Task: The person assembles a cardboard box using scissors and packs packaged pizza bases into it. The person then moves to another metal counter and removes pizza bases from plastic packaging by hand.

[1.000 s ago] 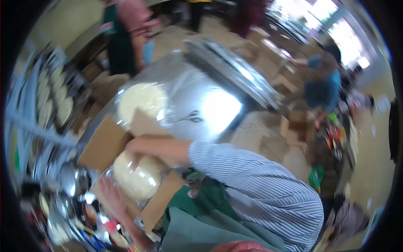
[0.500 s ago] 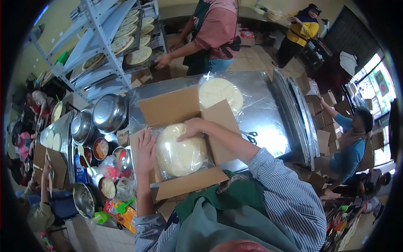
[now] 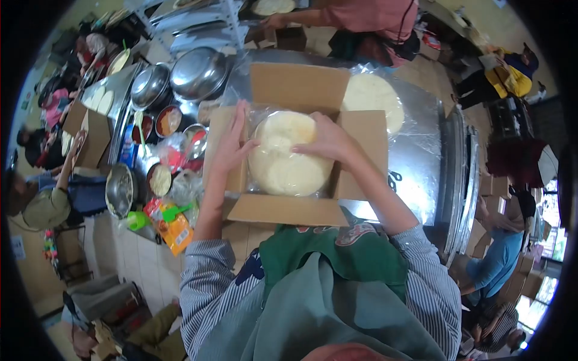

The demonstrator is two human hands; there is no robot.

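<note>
An open cardboard box [image 3: 289,210] stands on the metal table in front of me, its flaps folded outward. Inside it, round pale pizza bases [image 3: 289,171] lie in clear plastic that shines with glare; how many are stacked cannot be told. My left hand [image 3: 230,144] rests along the box's left side with fingers stretched up and the thumb reaching the plastic's edge. On the other side my right hand [image 3: 331,139] grips the wrapped pizza bases, thumb on top and fingers at their far right edge. Behind the box's right flap is another pale pizza base [image 3: 376,105] on plastic.
Metal bowls [image 3: 198,72], sauce bowls [image 3: 168,120] and a green scoop [image 3: 176,212] crowd the left. Black scissors [image 3: 394,179] lie right of the box, near stacked metal trays [image 3: 460,180]. A person in pink [image 3: 376,24] works beyond the table; others are around the room.
My view has tilted down and turned, so the room has shifted. My right hand has slid from the top of the wrapped pizza bases to their right edge. My left hand stays at the left side.
</note>
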